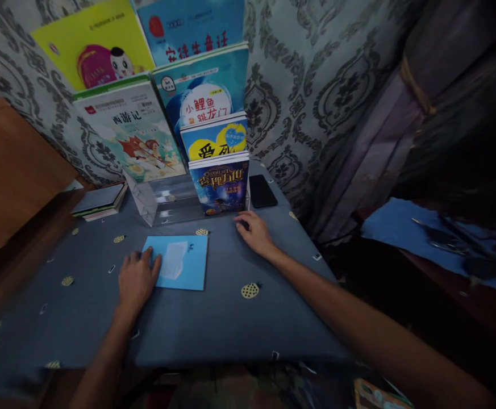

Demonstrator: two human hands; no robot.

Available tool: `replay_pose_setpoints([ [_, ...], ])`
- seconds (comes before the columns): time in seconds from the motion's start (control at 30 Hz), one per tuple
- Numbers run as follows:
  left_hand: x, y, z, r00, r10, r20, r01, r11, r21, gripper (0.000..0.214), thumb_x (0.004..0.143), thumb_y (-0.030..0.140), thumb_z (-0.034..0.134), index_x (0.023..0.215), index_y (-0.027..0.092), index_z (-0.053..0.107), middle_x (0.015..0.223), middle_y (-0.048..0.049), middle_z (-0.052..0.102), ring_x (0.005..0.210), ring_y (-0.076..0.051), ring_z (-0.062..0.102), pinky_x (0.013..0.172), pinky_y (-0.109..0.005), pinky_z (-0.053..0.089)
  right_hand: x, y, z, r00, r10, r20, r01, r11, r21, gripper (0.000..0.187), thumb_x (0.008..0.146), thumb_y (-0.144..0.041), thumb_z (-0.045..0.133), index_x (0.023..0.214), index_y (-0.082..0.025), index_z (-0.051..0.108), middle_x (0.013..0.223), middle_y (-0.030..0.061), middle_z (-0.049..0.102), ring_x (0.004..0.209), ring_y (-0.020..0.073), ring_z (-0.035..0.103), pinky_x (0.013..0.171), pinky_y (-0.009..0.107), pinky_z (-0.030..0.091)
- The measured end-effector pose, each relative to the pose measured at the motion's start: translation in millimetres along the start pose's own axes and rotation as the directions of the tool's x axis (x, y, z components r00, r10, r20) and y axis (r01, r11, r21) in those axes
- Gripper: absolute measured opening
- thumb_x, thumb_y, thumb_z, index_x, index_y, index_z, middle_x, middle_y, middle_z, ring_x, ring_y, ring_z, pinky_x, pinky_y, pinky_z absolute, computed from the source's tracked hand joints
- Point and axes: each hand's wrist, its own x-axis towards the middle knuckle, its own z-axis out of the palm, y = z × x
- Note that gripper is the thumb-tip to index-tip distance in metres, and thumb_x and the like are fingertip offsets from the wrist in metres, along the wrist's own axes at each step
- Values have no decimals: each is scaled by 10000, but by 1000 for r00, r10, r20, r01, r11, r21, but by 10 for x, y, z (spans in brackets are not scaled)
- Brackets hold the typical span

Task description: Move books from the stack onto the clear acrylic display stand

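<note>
My left hand (137, 279) lies flat with its fingers spread on the left edge of a light blue booklet (183, 262) that rests on the blue-grey tablecloth (213, 324). My right hand (254, 230) rests palm down on the cloth, fingers loosely out, just in front of the clear tiered book stand (162, 201). Its fingertips are near the foot of a dark blue picture book (221, 184) standing in the lowest tier. Neither hand holds anything.
Several children's books (132, 133) stand in the tiers of the stand against the patterned wall. A black phone (262, 191) lies right of the stand. A small stack of books (99, 200) sits at the left. A curtain (384, 130) hangs at the right.
</note>
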Motion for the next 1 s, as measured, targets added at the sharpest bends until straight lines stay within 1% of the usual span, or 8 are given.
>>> replay_pose_setpoints([
  [0.17,-64,274,-106,995,104,-2,-104,992,-77,460,1018,436,405,1314,184,652,1037,-144,672,999,-303,625,857,-398,521,-3,-36,-27,999,-42,8,42,999,10,205,861,-181,578,981,-180,745,1050,93,717,871,215,646,796,357,527],
  [0.3,-84,474,-171,984,178,-13,-178,975,-130,405,1009,397,434,1278,199,662,1000,-124,656,972,-280,630,811,-358,513,-19,-86,-71,997,-60,54,62,998,-27,200,887,-185,560,980,-181,737,993,80,731,820,202,641,762,328,514],
  [0.43,-101,657,-209,969,247,-4,-241,943,-230,362,1012,352,447,1269,220,665,991,-102,636,935,-257,633,766,-336,505,-43,-187,-150,990,-99,104,116,977,-178,218,920,-175,527,1000,-184,730,994,93,738,871,227,657,787,339,499],
  [0.53,-128,788,-201,942,332,-52,-332,894,-302,339,1010,312,460,1262,206,661,988,-100,622,932,-251,622,778,-343,510,-72,-306,-205,977,-141,162,185,935,-303,221,948,-177,509,1024,-184,716,1008,109,731,961,262,655,849,376,479],
  [0.6,-139,861,-186,919,384,-92,-391,855,-341,328,1007,295,465,1250,192,659,988,-102,614,939,-255,611,795,-357,516,-106,-404,-210,963,-161,217,229,913,-338,215,965,-174,499,1013,-180,709,1008,117,725,990,276,649,880,398,466],
  [0.77,-63,924,-178,866,480,-138,-490,763,-423,315,1009,279,459,1230,201,670,960,-83,602,910,-240,605,795,-362,532,-260,-653,-96,889,-247,386,361,897,-257,225,988,-153,480,1053,-171,695,1086,141,711,1036,293,640,913,441,473],
  [0.87,47,905,-165,845,505,-177,-526,722,-450,279,1003,263,465,1153,200,692,1010,-89,615,949,-238,604,838,-380,542,-354,-732,1,842,-319,435,419,894,-157,244,988,-135,474,1126,-172,672,1151,143,700,1082,286,631,955,466,487],
  [1.0,149,909,-60,794,549,-262,-602,649,-465,284,974,191,477,1202,210,646,1242,-104,624,1127,-255,589,996,-451,516,-407,-724,79,842,-335,422,404,911,-84,333,960,-116,506,1275,-169,602,1226,146,683,1165,277,616,1019,488,488],
])
